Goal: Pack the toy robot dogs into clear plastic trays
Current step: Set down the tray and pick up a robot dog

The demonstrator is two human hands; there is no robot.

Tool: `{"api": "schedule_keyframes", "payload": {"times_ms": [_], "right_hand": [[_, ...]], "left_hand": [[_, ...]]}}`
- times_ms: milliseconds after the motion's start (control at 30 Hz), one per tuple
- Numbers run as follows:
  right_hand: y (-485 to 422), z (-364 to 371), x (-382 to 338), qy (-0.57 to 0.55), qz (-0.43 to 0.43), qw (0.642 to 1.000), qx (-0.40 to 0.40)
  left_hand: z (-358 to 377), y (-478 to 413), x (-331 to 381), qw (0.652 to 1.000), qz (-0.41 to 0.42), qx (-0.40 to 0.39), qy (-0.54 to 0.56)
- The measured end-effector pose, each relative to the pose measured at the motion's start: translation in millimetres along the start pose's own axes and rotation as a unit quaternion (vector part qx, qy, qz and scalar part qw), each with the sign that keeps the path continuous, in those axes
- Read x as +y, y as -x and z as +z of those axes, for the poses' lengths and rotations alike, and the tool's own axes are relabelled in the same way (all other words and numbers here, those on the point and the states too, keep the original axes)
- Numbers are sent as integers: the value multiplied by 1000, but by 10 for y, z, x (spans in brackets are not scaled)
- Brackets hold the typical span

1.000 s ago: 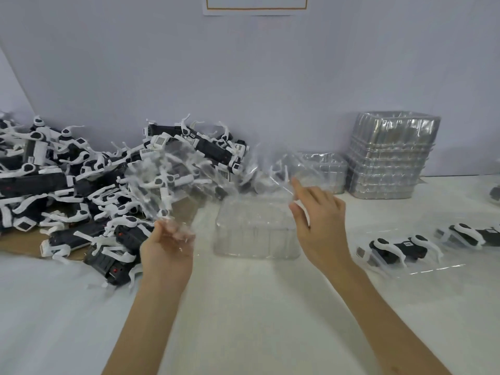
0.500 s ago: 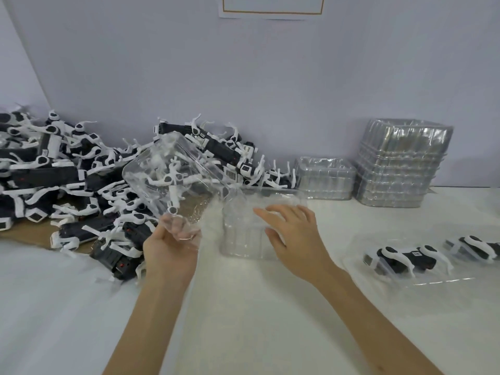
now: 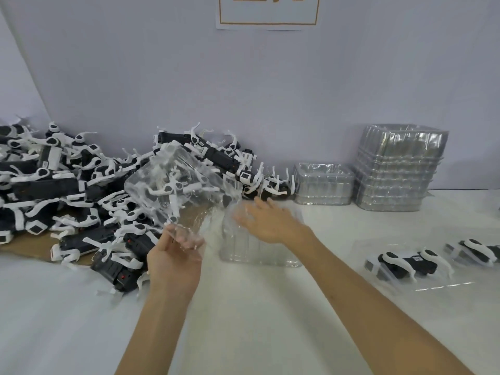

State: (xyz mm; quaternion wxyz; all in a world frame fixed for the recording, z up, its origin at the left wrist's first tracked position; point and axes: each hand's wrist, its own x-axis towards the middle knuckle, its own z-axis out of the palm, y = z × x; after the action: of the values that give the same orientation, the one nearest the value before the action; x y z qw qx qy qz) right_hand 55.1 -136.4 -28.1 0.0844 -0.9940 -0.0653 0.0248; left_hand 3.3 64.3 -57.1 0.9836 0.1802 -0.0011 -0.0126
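White table (image 3: 243,320), lavender wall (image 3: 270,90) | wall notice (image 3: 267,12): writing cropped, unreadable | left hand (image 3: 173,258): pinching clear tray (image 3: 178,190) | right hand (image 3: 270,220): fingers spread over tray stack (image 3: 259,253)

light: bright, even, kinda flat
shadows: barely any, soft
glare: glints on tray stack (image 3: 400,169)
blur: right hand (image 3: 266,221) smeared
edges: bit of fisheye bend
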Motion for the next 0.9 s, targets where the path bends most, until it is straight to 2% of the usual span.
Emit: {"api": "schedule_keyframes", "payload": {"times_ms": [200, 367, 433, 467, 533, 567, 600, 667, 700, 733, 767, 833, 900], "right_hand": [[-108, 121, 90, 2, 4, 999, -37], [-94, -26, 444, 15, -48, 998, -49], [-113, -222, 804, 17, -17, 998, -55], [-117, -331, 1001, 35, 9, 998, -41], [-98, -514, 1288, 67, 58, 994, 67], [-75, -580, 1341, 31, 76, 986, 147], [-39, -614, 1313, -60, 90, 967, 231], [119, -619, 1026, -296, 41, 891, 341], [244, -597, 811, -385, -5, 858, 339], [387, -567, 585, -431, -47, 849, 301], [527, -507, 374, -437, -84, 862, 245], [741, -305, 43, -370, -122, 907, 162], [823, -118, -83, -280, -119, 937, 173]], "left_hand": [[31, 20, 3, 999, -30, -5, 30], [56, 34, -94, 998, -31, 33, -46], [59, 35, -155, 997, -38, 41, -57], [53, 40, -181, 996, -41, 48, -66], [30, 35, -230, 993, -40, 64, -92], [16, 24, -252, 991, -38, 67, -108], [5, 13, -272, 989, -32, 65, -128], [-9, 5, -329, 983, -18, 51, -174], [-6, 15, -359, 981, -16, 39, -191], [-2, 29, -384, 979, -20, 24, -201], [6, 45, -401, 978, -32, 8, -206], [34, 93, -424, 971, -73, -25, -225], [43, 139, -460, 952, -113, -42, -281]]}}
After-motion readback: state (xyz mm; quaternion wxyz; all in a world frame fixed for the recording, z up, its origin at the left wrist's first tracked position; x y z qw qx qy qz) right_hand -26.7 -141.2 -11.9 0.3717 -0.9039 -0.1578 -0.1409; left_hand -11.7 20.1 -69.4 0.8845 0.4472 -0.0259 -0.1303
